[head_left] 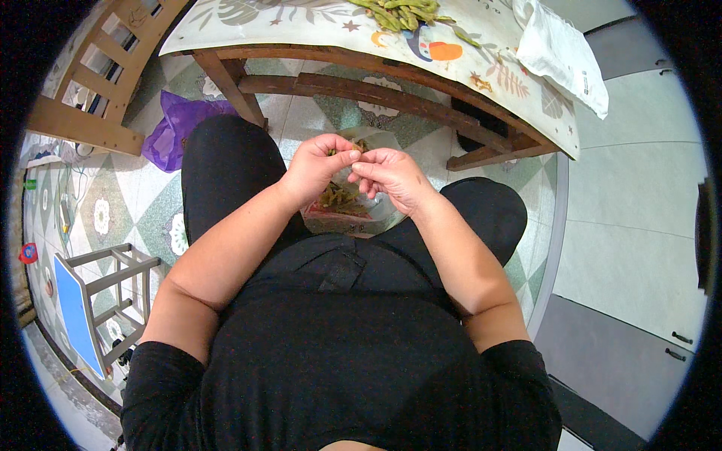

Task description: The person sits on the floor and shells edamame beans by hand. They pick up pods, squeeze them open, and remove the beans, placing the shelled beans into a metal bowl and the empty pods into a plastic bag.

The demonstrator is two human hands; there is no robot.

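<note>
Both hands meet over a clear plastic tub (pixel 387 218) between my knees. My left hand (pixel 320 169) is closed, thumb and forefinger pinched at a small bean pod, mostly hidden by the fingers. From the other side my right hand (pixel 395 179) pinches at the same spot, its other fingers curled loosely. Inside the tub lie greenish-brown pods or shells (pixel 340 197), with something reddish under them. A heap of green bean pods (pixel 395 13) rests on the table ahead.
The wooden table (pixel 323 54) has a printed cloth and a white plastic bag (pixel 560 56) at its right end. A purple bag (pixel 177 124) lies on the tiled floor by my left knee. At left, a blue-topped stool (pixel 79 316) lies tipped over. Pale cabinets (pixel 632 195) line the right.
</note>
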